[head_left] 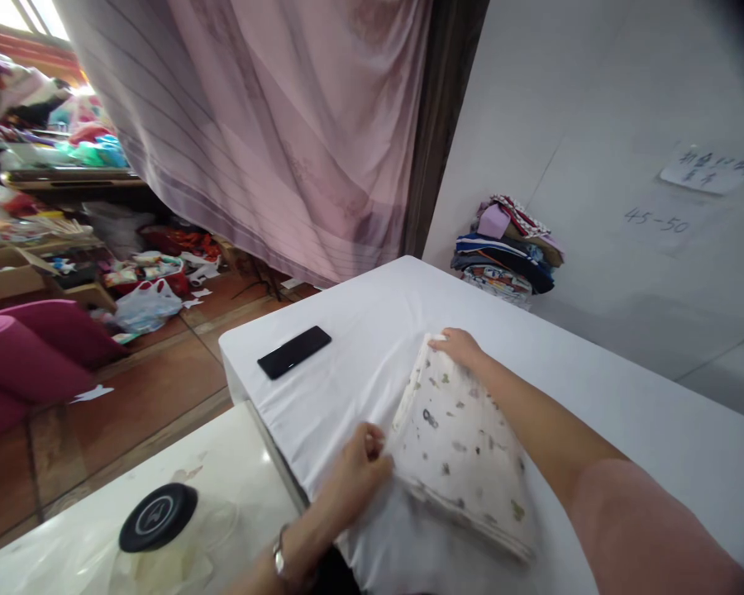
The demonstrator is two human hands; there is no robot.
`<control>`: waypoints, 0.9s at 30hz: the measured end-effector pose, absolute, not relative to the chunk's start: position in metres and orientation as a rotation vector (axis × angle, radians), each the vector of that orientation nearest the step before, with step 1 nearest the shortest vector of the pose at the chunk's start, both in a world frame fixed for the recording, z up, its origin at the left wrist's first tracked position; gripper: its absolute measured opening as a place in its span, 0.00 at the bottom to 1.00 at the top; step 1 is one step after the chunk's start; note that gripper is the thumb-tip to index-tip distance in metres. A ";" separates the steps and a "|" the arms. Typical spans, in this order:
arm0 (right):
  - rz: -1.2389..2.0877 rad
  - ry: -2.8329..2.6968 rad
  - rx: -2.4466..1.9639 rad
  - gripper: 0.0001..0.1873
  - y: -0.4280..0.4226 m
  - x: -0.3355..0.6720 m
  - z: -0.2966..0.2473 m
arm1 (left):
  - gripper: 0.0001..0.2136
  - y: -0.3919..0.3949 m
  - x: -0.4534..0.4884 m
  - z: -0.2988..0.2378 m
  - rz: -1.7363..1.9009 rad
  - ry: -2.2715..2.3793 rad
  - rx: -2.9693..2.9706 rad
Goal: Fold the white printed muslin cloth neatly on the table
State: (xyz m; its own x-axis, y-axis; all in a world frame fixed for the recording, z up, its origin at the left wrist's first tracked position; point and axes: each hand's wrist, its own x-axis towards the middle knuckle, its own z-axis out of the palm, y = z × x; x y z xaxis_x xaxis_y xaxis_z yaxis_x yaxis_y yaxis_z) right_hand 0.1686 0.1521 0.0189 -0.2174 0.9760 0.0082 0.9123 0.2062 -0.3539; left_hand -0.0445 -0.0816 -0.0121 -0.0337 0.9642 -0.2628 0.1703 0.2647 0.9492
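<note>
Spanning the foreground: long table draped in smooth white fabric. On it lies a folded, layered white cloth printed with small green, grey and brown motifs. The person's right hand pinches the cloth's far corner between thumb and fingers. Left hand at the cloth's left corner, fingers curled; cannot tell whether they grip. Flat black rectangular phone lies left, apart from both hands.
</note>
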 end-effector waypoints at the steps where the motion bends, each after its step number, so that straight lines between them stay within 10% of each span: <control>1: 0.355 -2.149 -1.874 0.20 0.156 0.174 0.018 | 0.08 -0.064 -0.052 -0.008 0.943 1.527 1.144; 27: 0.154 -2.463 -1.112 0.16 0.139 0.178 -0.003 | 0.09 -0.001 -0.066 0.030 0.650 2.045 1.796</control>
State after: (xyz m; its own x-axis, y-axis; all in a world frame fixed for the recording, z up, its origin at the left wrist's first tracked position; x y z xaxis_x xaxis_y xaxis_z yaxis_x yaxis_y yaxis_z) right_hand 0.1778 0.1388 -0.0035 -0.5854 0.7368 0.3384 0.6889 0.6721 -0.2715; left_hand -0.0660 -0.0009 0.0295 -0.1421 0.9889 0.0435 0.8324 0.0956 0.5459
